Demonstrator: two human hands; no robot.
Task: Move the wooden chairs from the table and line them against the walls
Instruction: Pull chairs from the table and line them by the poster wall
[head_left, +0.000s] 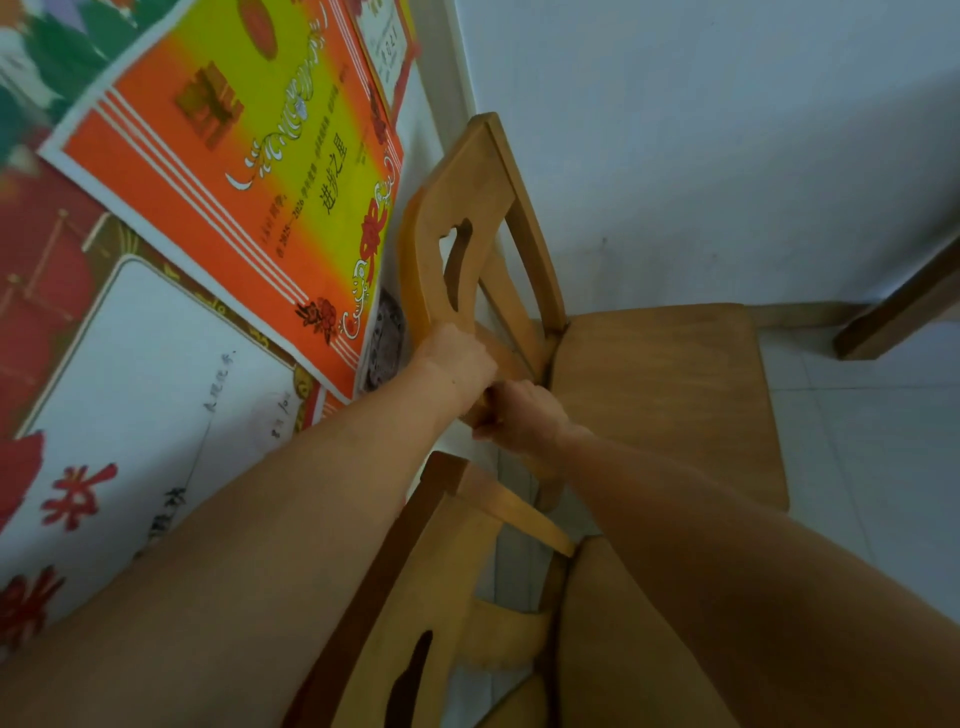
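Observation:
A light wooden chair (660, 395) stands in the corner of the room, its backrest against the poster-covered wall on the left. My left hand (457, 358) grips the near end of that backrest's top rail. My right hand (524, 415) is closed on the same rail end, just below and beside the left hand. A second wooden chair (447, 587) of the same kind stands nearer to me, its backrest under my forearms and also along the left wall; my arms hide much of its seat.
Orange and white certificates (244, 171) cover the left wall. A plain white wall (727, 130) closes the corner behind the far chair. A dark wooden leg of other furniture (898, 306) stands at the right on the pale tiled floor (878, 467).

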